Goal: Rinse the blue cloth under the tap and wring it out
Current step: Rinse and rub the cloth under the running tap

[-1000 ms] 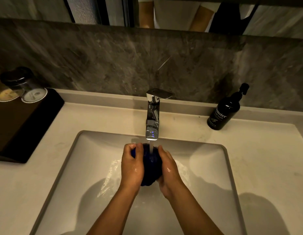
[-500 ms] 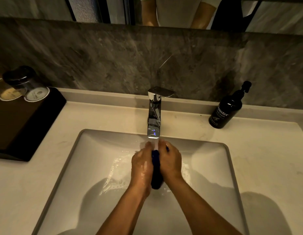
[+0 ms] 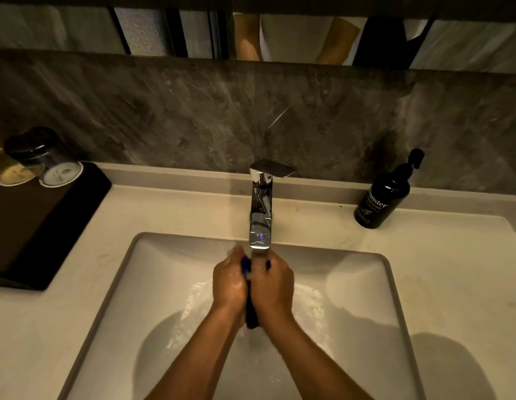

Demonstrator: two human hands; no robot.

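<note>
The blue cloth (image 3: pixel 251 314) is squeezed into a narrow dark strip between my two palms, right under the chrome tap (image 3: pixel 261 215). My left hand (image 3: pixel 229 281) presses it from the left and my right hand (image 3: pixel 272 284) from the right, both closed tightly on it. Only a thin blue edge shows at the top by my fingers and a dark tail hangs below my wrists. Water runs from the spout onto my hands and spreads in the white sink (image 3: pixel 363 284).
A black hand-wash pump bottle (image 3: pixel 383 194) stands on the counter at the back right. A dark tray (image 3: pixel 34 226) with two covered glasses (image 3: pixel 51 163) sits on the left. A grey stone wall and a mirror rise behind the tap.
My hands have come together, flattening the bunched cloth into a thin strip between the palms. They also moved slightly up towards the spout.
</note>
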